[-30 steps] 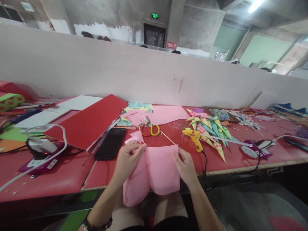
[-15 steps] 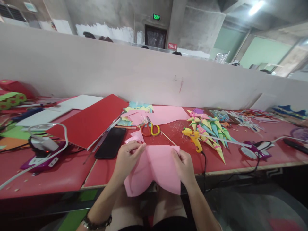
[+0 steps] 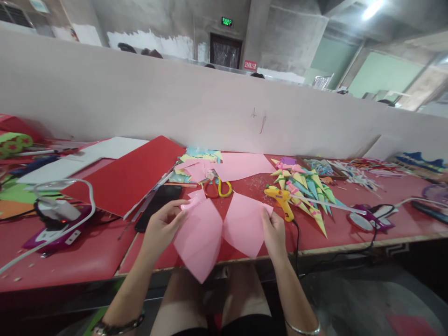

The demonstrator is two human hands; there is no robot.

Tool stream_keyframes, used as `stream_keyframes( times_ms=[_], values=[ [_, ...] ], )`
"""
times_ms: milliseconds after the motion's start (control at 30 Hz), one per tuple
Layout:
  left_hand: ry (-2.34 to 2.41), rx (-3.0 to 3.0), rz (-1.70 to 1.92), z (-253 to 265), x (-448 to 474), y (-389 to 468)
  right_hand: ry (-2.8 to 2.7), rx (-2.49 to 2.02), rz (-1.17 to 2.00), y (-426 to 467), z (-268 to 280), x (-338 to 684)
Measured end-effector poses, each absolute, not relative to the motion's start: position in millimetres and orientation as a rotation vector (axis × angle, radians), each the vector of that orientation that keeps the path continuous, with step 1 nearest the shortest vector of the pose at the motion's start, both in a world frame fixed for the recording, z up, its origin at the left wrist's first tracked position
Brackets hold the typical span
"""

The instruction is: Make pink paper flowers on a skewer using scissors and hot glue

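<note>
My left hand (image 3: 166, 224) pinches the left piece of pink paper (image 3: 199, 242) at its upper left, and this piece hangs with a point down past the table edge. My right hand (image 3: 275, 231) pinches another piece of pink paper (image 3: 245, 226) between thumb and fingers at its right side. The two pieces come very close at their inner edges; whether they touch I cannot tell. Behind them lie scissors (image 3: 224, 188) with red and yellow handles. A yellow glue gun (image 3: 284, 203) rests to the right of my right hand.
A black phone (image 3: 159, 205) lies left of the paper, near a red board (image 3: 129, 179). Pink sheet (image 3: 245, 165) and scraps lie at the back. Several small paper cones (image 3: 308, 186) are piled on the right. Purple power strips (image 3: 59, 228) with cables sit at both sides.
The pink paper, earlier one sheet held between both hands, now shows as two pieces. My hands have moved apart, the left one outward and the right slightly outward.
</note>
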State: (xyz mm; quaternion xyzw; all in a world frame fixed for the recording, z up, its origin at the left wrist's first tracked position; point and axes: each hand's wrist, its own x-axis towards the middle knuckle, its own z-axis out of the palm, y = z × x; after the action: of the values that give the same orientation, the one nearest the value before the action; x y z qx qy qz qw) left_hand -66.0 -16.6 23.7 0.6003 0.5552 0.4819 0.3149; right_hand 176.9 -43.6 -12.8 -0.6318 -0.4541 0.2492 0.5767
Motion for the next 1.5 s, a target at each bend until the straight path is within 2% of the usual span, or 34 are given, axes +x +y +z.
stream_keyframes(
  times_ms=[100, 300, 567, 700, 800, 1100, 1267, 1400, 1500],
  values=[
    [1.270, 1.372, 1.213, 3.8, -68.1, -23.7, -1.047, -1.477, 0.550, -41.1, -18.7, 177.3],
    [1.211, 0.999, 1.144, -34.6, -50.1, -52.8, -0.930, -1.424, 0.621, -39.6, -32.5, 177.4],
    [1.309, 1.083, 1.063, -13.6, -43.8, -48.3, -1.079, -1.311, 0.979, -56.6, -41.8, 175.3],
    [1.184, 0.891, 1.279, -21.8, -34.9, -39.7, -1.111, -1.380, 0.900, -60.8, -37.9, 172.7],
    [1.048, 0.815, 1.279, -32.3, -18.9, -40.2, -1.146, -1.416, 0.794, -60.9, -33.9, 167.4],
    [1.459, 0.914, 1.350, -18.6, -28.1, -31.9, -1.180, -1.469, 0.699, -60.9, -25.4, 174.5],
    [1.613, 0.911, 1.421, -4.1, -57.5, -25.2, -0.940, -1.557, 0.573, -59.1, -21.5, 211.4],
    [1.711, 1.448, 1.312, 5.8, -51.1, -2.8, -0.968, -1.601, 0.639, -56.9, -27.1, 219.1],
    [1.729, 1.596, 1.231, 3.7, -39.1, 22.2, -1.080, -1.603, 0.732, -54.8, -37.9, 206.9]
  ],
)
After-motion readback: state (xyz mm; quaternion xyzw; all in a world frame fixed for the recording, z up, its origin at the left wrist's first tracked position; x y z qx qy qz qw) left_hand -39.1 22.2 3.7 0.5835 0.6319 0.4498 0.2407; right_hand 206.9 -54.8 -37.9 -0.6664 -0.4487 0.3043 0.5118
